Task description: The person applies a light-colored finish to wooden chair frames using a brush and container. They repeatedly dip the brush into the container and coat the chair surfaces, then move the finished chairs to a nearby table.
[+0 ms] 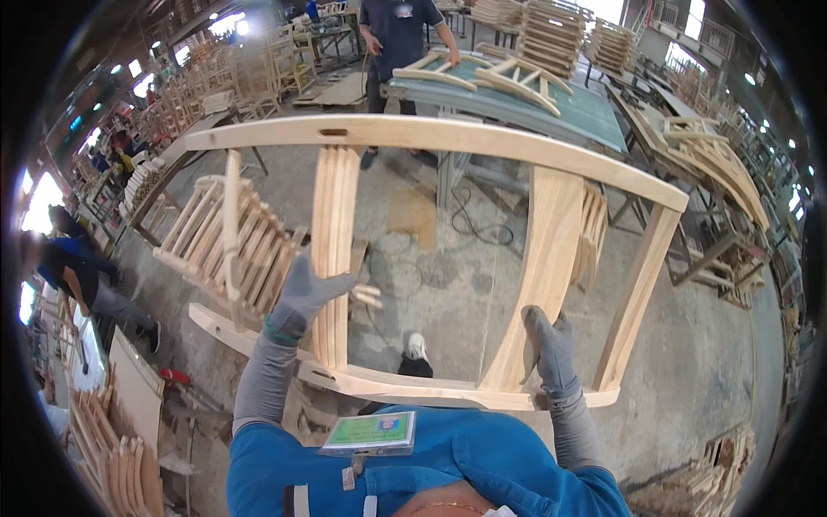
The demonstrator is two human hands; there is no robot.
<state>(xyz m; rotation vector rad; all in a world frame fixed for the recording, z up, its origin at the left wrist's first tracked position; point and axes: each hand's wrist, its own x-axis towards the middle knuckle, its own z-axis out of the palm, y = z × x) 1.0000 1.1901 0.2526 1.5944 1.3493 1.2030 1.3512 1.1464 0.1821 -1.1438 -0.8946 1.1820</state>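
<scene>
I hold up a pale wooden chair frame [431,131] with two long rails, joined by crosspieces. My left hand [303,297], in a grey glove, grips the grooved upright crosspiece [334,233] on the left; its thumb points right and its other fingers are partly hidden behind the wood. My right hand [553,349], also gloved in grey, is closed on the wide curved slat [547,250] near the lower rail [413,389]. A thin round rung [231,215] and a plain end piece [639,293] cross the frame's two ends.
Stacked wooden parts [228,241] stand behind the frame at left. A person [401,43] stands beyond, by a green-topped table [508,90] bearing curved frames. Another workbench [689,142] is at right. A dark cable [478,228] lies on the floor; wood pieces [711,478] are heaped lower right.
</scene>
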